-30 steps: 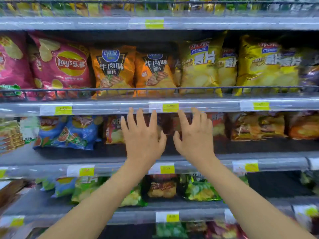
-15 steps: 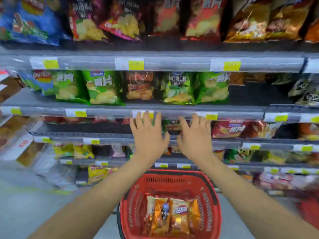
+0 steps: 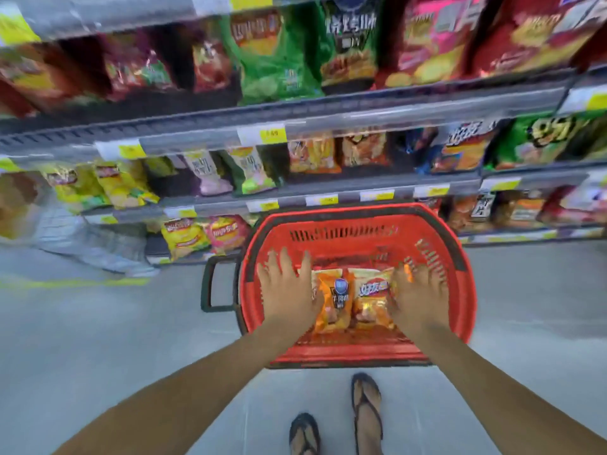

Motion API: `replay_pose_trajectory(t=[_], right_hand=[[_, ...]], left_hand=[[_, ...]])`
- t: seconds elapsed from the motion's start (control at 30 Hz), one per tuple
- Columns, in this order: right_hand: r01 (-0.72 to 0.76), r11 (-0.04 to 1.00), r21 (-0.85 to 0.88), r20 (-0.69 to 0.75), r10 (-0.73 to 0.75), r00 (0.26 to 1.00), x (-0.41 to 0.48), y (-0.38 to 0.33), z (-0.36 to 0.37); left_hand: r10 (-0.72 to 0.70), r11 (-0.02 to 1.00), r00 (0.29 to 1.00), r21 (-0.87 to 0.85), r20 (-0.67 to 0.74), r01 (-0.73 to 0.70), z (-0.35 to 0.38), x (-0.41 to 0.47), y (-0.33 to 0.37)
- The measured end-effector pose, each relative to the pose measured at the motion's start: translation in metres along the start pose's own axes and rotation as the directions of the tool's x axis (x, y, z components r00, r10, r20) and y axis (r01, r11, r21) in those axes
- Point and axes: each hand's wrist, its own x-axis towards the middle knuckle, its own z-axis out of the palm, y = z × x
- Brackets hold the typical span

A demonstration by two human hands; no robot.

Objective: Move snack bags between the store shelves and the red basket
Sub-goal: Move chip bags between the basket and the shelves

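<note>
Grey store shelves [image 3: 328,113] behind; red plastic basket [image 3: 460,290]: left grip [image 3: 285,290] and right grip [image 3: 417,300], released, flank orange snack bags [image 3: 354,300], seemingly to lift them.

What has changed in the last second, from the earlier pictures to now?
Both hands came down from the shelves: the left hand and right hand are now spread over the basket, one on either side of the bags. The view tipped down with them. Nothing was taken hold of or let go. Both hands stayed open and empty, and the bags lie in the basket as before.
</note>
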Motion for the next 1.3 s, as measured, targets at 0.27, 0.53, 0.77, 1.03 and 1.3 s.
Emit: replay_pose_trajectory(t=[0.27,0.53,0.77,1.03,1.3], right_hand=[[-0.239,0.964,0.113,0.138,0.223,0.965,0.046,0.025,0.167],[-0.452,0.84,0.301,0.299,0.367,0.881,0.108,0.061,0.253],[-0.643,0.573,0.508,0.455,0.454,0.766,0.152,0.072,0.296],[-0.119,0.94,0.319,0.27,0.03,0.962,0.142,0.046,0.315],[-0.214,0.957,0.195,0.422,0.115,0.899,0.145,0.036,0.332]], left_hand=[[0.008,0.999,0.998,0.03,0.065,-0.01,0.169,0.042,0.016],[0.093,0.99,0.986,0.097,0.14,-0.107,0.281,0.083,0.029],[0.003,0.999,0.988,0.032,0.152,-0.008,0.325,0.124,0.036],[0.427,0.881,0.89,0.146,0.162,-0.45,0.359,0.138,0.049],[0.147,0.94,0.943,0.255,0.3,-0.227,0.374,0.155,0.049]])
